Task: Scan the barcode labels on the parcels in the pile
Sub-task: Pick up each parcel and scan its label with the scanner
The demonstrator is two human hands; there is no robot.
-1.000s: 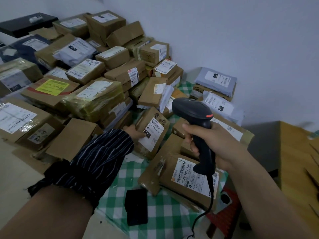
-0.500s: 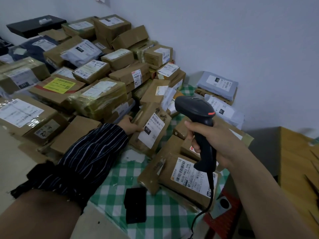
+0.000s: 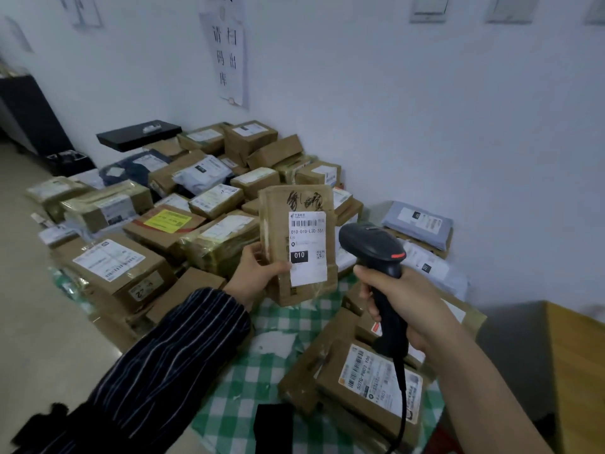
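My left hand (image 3: 257, 271) grips a flat brown parcel (image 3: 298, 244) by its lower left edge and holds it upright above the pile. Its white barcode label (image 3: 307, 247) with a black "010" box faces me. My right hand (image 3: 406, 306) grips the handle of a black barcode scanner (image 3: 373, 247). The scanner's head sits just right of the raised parcel, close to the label. A pile of parcels (image 3: 163, 224) spreads to the left and behind. A brown parcel with a white label (image 3: 373, 385) lies below the scanner.
The parcels lie on a green checked cloth (image 3: 242, 381). A small black object (image 3: 273, 427) rests on the cloth near me. Grey mailer bags (image 3: 417, 222) lie by the white wall. A wooden surface (image 3: 576, 371) stands at right. The scanner cable (image 3: 401, 407) hangs down.
My left hand has lifted the brown parcel off the pile and turned it upright with the label toward me. The scanner stays beside it. The view has tilted upward.
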